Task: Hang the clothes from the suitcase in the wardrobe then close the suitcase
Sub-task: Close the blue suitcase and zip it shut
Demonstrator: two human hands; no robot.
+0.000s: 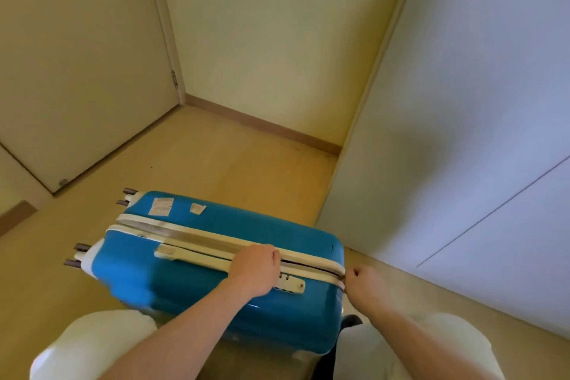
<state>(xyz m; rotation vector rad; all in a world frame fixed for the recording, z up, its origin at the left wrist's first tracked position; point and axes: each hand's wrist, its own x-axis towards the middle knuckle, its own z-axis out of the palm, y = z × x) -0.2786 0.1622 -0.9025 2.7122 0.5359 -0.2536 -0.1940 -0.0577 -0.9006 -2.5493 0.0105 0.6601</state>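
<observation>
A blue hard-shell suitcase [222, 259] stands on its long side on the floor, its two halves together, with a cream zipper band [197, 234] running along the top. My left hand [256, 268] grips the right end of the cream side handle [185, 253], fingers curled over toward the zipper band. My right hand [365, 287] is at the suitcase's right corner, fingers pinching the zipper pull [341, 278]. A combination lock [290, 283] sits just right of my left hand. No clothes are visible.
The white wardrobe doors [462, 133] stand shut at the right. A cream door [77, 71] fills the left, with a wall and baseboard [262, 123] behind. The suitcase wheels [77, 254] point left. My knees in light trousers [92, 345] frame the bottom.
</observation>
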